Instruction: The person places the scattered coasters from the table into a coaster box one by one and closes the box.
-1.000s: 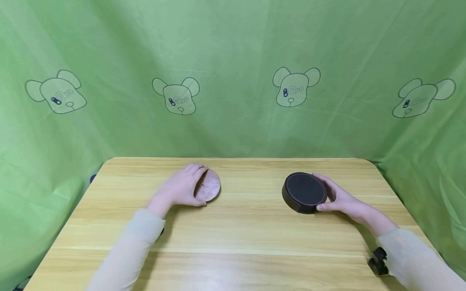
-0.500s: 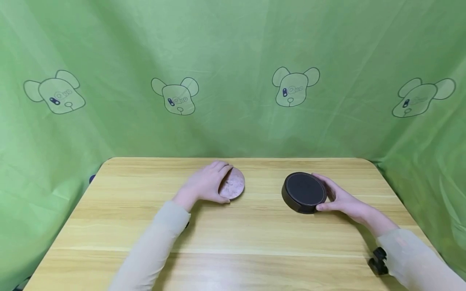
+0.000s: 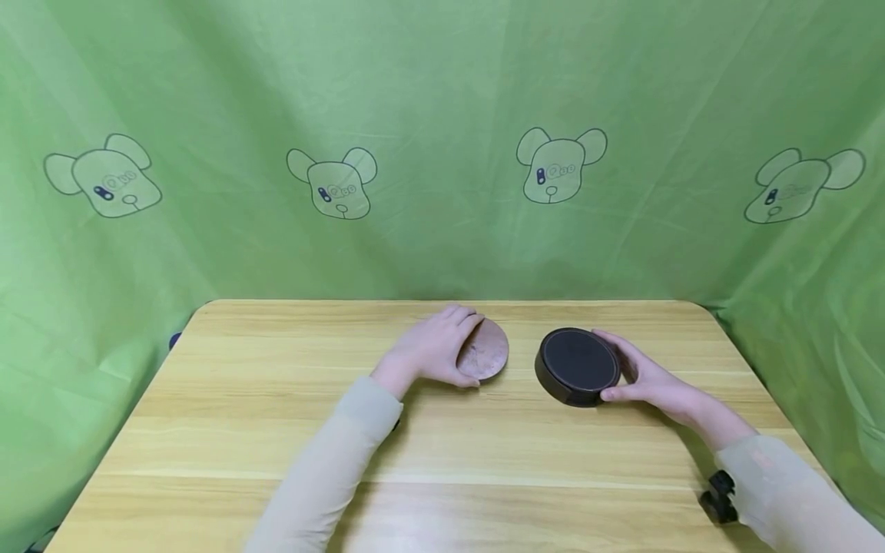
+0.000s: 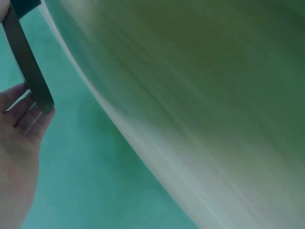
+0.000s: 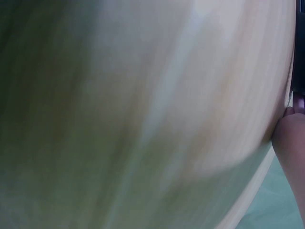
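Note:
A thin round coaster with a pinkish, marbled face is gripped at its rim by my left hand, thumb in front and fingers behind. The left wrist view shows this coaster edge-on between the fingers, seemingly held off the tabletop. Just to its right on the table sits a round black coaster holder with a stitched, leather-like top. My right hand holds the holder's right side between thumb and fingers. A narrow gap separates coaster and holder. Only part of the right hand shows in the right wrist view.
The wooden table has rounded far corners. A green curtain printed with bear heads hangs close behind it and along both sides. A black wrist device is under the right sleeve.
My left hand has carried the coaster steadily to the right, towards the black holder. The right hand and the holder have stayed in place.

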`<action>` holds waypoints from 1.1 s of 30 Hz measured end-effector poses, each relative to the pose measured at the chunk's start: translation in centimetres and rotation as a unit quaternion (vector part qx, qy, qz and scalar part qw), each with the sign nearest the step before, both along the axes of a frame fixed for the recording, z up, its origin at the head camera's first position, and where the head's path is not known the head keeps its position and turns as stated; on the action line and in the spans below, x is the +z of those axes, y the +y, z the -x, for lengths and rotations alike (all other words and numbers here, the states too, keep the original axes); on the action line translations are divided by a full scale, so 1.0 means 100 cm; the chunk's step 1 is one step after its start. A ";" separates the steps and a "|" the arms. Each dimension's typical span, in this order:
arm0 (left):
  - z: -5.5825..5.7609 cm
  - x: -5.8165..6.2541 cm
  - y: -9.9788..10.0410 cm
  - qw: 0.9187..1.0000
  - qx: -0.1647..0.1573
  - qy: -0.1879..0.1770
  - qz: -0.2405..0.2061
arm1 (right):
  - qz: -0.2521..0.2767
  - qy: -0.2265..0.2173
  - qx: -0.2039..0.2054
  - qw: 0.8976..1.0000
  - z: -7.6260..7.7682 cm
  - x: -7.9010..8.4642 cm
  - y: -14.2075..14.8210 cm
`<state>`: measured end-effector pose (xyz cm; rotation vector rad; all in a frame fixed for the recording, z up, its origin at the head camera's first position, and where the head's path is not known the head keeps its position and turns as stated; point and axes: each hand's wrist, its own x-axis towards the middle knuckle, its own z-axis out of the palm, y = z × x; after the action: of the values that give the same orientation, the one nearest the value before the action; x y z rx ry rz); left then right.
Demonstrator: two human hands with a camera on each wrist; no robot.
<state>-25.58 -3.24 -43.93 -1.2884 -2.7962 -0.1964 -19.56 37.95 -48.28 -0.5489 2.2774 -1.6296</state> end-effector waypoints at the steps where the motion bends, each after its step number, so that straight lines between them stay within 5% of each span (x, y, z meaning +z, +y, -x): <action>1: 0.000 0.000 0.004 1.000 -0.003 0.002 -0.001 | 0.000 -0.001 0.000 1.000 0.000 0.000 0.000; 33: -0.008 0.013 0.116 0.996 -0.041 0.067 0.046 | -0.021 -0.013 -0.001 1.000 0.000 0.005 -0.002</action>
<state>-24.79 8.39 -42.61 -1.3826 -2.6707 0.0139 -19.53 37.75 -47.74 -0.5134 2.2882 -1.5773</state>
